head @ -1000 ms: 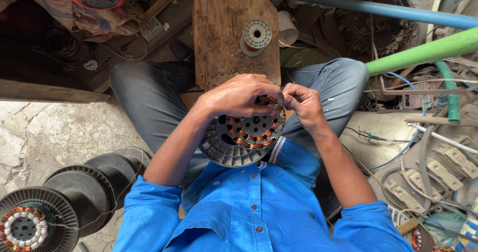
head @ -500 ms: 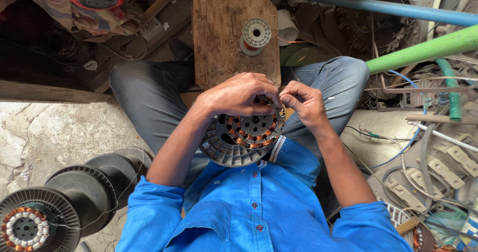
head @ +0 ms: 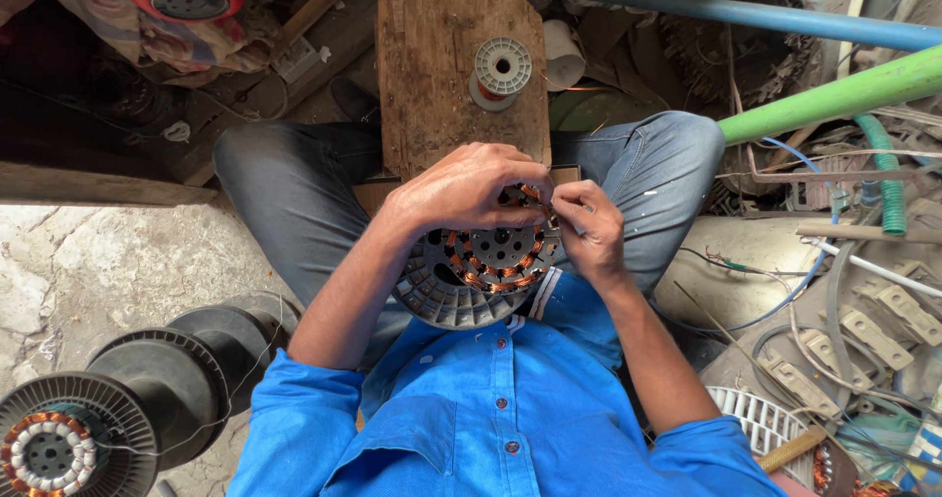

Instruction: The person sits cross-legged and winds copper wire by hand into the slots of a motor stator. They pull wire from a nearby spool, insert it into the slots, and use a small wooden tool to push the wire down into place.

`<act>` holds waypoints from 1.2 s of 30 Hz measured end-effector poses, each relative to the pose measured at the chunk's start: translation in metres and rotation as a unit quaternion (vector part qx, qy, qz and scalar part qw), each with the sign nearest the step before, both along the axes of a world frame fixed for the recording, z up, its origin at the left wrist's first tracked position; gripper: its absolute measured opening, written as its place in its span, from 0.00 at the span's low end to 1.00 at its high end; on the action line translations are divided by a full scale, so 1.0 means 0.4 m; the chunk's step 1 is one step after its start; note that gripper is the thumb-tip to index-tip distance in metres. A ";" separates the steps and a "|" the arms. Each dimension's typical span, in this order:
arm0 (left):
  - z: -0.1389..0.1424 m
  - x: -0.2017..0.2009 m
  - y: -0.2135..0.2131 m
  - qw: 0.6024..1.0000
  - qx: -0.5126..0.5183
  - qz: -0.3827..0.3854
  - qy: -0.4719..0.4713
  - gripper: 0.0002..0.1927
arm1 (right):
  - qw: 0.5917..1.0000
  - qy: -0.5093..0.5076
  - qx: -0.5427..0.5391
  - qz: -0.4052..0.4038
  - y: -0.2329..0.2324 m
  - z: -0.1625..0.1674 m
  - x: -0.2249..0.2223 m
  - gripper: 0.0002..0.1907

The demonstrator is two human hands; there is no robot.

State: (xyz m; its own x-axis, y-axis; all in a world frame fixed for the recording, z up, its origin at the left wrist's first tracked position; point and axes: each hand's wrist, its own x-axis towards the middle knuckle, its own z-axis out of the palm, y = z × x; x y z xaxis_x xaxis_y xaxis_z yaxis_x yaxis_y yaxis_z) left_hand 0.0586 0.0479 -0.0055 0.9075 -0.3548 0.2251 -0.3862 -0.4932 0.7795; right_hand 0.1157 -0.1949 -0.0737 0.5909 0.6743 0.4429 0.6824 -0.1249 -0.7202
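Low on the lap, the stator [head: 481,266] is resting, round and grey with copper coils. Far to its left, a second wound stator [head: 49,453] is lying on the floor beside black drums [head: 211,345]. The left hand [head: 466,188] is curling over the stator's upper rim, gripping it. Just beyond the stator, a wooden worktop [head: 432,75] is carrying a wire spool [head: 500,70]. At the stator's right edge, the right hand [head: 587,230] is pinching something small against the coils; what, I cannot tell. Further right, a green pipe [head: 834,95] is slanting.
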 end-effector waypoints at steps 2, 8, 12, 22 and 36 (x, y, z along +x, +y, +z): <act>-0.001 -0.001 0.000 0.999 0.003 0.013 0.046 0.19 | 1.000 0.018 -0.006 0.000 -0.005 0.006 -0.011 0.15; -0.015 0.000 0.004 0.999 -0.040 0.002 0.025 0.28 | 0.995 0.066 -0.056 0.040 -0.029 0.044 -0.004 0.12; -0.028 0.004 0.001 0.999 0.008 -0.008 0.032 0.27 | 0.988 0.116 -0.089 0.045 -0.043 0.081 0.018 0.06; -0.027 0.003 0.002 1.000 0.004 -0.017 0.016 0.21 | 0.979 0.129 -0.121 0.099 -0.063 0.144 0.058 0.07; -0.011 0.008 0.001 0.994 0.018 -0.007 0.104 0.23 | 0.976 -0.101 -0.086 0.174 0.026 0.177 0.094 0.06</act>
